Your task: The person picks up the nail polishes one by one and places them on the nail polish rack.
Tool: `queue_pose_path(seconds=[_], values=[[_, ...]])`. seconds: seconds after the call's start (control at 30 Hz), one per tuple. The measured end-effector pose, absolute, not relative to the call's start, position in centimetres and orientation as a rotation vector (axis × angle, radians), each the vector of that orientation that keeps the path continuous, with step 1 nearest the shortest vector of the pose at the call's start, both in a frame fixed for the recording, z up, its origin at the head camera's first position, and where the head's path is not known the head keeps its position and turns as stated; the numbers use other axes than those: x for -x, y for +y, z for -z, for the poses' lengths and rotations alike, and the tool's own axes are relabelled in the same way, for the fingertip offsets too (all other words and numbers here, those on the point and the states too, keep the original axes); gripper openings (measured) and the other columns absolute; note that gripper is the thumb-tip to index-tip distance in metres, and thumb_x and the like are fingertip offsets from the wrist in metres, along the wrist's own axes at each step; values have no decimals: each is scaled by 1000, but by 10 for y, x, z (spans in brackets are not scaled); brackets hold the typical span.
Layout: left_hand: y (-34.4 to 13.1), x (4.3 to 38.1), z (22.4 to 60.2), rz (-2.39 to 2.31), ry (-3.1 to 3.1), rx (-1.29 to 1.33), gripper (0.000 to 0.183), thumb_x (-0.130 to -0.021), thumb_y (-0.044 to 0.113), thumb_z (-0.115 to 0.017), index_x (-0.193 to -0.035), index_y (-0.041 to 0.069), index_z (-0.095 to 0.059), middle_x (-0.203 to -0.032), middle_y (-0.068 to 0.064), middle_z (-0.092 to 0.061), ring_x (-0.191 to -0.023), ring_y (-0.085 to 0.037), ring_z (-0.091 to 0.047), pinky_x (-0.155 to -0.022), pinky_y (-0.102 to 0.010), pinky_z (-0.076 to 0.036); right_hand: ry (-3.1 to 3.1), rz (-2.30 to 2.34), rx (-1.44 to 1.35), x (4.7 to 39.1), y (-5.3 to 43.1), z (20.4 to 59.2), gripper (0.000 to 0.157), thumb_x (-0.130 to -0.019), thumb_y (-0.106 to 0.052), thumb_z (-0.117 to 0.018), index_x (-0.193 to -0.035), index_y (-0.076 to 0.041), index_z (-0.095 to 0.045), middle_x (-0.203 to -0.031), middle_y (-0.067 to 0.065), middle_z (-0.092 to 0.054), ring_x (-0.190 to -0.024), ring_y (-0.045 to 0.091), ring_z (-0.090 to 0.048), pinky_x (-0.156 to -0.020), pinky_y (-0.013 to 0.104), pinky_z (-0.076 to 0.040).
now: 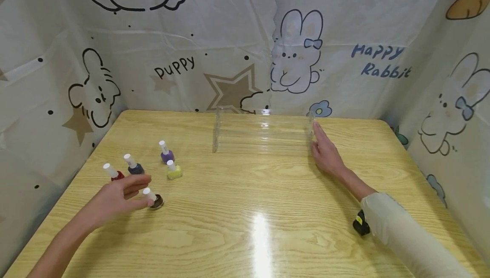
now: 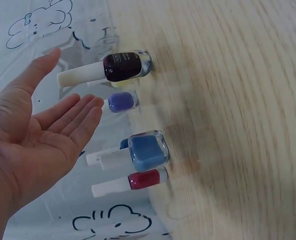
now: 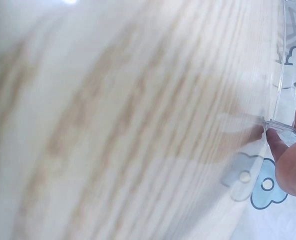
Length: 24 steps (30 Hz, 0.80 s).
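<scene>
My left hand [image 1: 116, 201] is at a nail polish bottle [image 1: 156, 202] with dark polish and a white cap, which stands upright on the table. In the left wrist view, the thumb and extended fingers lie apart on either side of that bottle's cap [image 2: 80, 75], with a gap around it. My right hand [image 1: 328, 152] rests against the right end of a clear plastic tiered rack [image 1: 264, 132] at the table's back. Its fingers look extended along the side panel; the right wrist view shows only part of this hand [image 3: 292, 167].
Red [image 1: 117, 176], dark blue [image 1: 135, 168], purple [image 1: 167, 156] and yellow [image 1: 174, 172] polish bottles stand on the left of the wooden table [image 1: 237, 218]. The left wrist view also shows a light blue bottle [image 2: 148, 151]. A black object [image 1: 361, 223] lies by the right sleeve. Printed cloth [image 1: 229, 27] surrounds the table.
</scene>
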<state>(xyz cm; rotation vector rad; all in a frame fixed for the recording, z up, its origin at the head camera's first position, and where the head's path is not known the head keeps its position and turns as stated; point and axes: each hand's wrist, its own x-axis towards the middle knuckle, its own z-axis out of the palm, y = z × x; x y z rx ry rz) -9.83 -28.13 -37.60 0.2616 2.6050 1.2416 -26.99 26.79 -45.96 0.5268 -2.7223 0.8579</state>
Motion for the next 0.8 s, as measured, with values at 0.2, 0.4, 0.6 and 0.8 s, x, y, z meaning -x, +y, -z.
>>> queue_pose_path(seconds=[0.2, 0.4, 0.6, 0.8], values=[[-279, 99, 386, -1209, 2635, -297, 69, -90, 25, -77, -141, -10, -47, -138, -29, -53, -126, -45, -52, -98, -44, -47, -2723, -849, -523, 269, 267, 459, 62, -102, 1, -42, -157, 5, -12, -163, 23, -13, -148, 37, -15, -117, 52, -18], [-278, 99, 396, -1176, 2661, -299, 67, -86, 22, -81, -136, -12, -51, -133, -31, -55, -119, -45, -57, -92, -44, -52, -2706, -845, -536, 270, 268, 458, 63, -101, 2, -42, -157, 5, -13, -163, 23, -13, -148, 38, -16, -117, 51, -18], [-278, 98, 405, -1146, 2677, -306, 59, -86, 18, -81, -130, -13, -56, -126, -31, -60, -111, -43, -62, -86, -41, -56, -2719, -852, -525, 270, 268, 457, 63, -101, 2, -44, -157, 5, -13, -163, 22, -13, -149, 35, -14, -117, 51, -18], [-279, 95, 408, -1136, 2652, -279, 47, -87, 14, -79, -123, -12, -61, -120, -29, -63, -108, -44, -64, -84, -41, -56, -2736, -851, -521, 270, 267, 457, 64, -102, 1, -43, -157, 5, -11, -163, 23, -12, -149, 37, -14, -117, 51, -17]])
